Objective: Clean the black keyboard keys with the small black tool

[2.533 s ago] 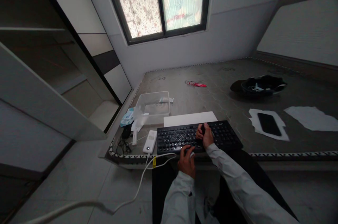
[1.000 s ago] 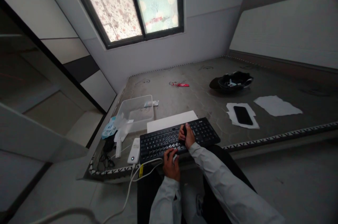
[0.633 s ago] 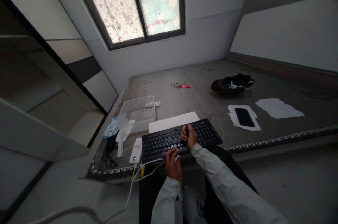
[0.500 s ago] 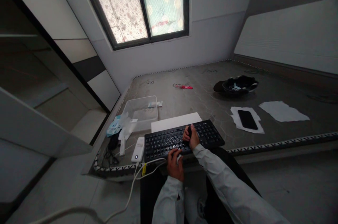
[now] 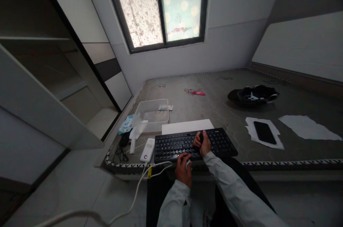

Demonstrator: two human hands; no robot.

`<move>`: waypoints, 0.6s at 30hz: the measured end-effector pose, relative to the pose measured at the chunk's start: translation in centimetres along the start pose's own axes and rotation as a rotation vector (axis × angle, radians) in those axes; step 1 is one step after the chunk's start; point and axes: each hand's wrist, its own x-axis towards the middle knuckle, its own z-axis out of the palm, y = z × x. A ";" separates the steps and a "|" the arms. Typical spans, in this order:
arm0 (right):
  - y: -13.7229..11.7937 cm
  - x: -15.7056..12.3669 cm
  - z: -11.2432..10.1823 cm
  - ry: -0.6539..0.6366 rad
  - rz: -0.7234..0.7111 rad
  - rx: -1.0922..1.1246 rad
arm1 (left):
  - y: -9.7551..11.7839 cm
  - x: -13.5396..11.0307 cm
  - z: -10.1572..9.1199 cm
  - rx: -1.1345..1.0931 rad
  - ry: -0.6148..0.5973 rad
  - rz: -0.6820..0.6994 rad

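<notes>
The right grip (image 5: pixel 203 143) is clasping a dark item (image 5: pixel 201 136). Beneath it the keyboard (image 5: pixel 171 145) is lying, likely stiff, light and best held by its ends. The left grip (image 5: pixel 183 170) is resting by a white item (image 5: pixel 188 163), its hold unclear.
</notes>
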 end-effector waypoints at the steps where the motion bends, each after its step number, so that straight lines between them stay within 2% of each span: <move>1: 0.0 0.0 0.0 -0.001 -0.002 -0.003 | 0.0 0.0 0.0 0.002 0.007 -0.008; 18: 0.2 0.2 -0.2 -0.003 0.016 0.032 | -0.5 -0.1 0.3 -0.026 -0.015 -0.030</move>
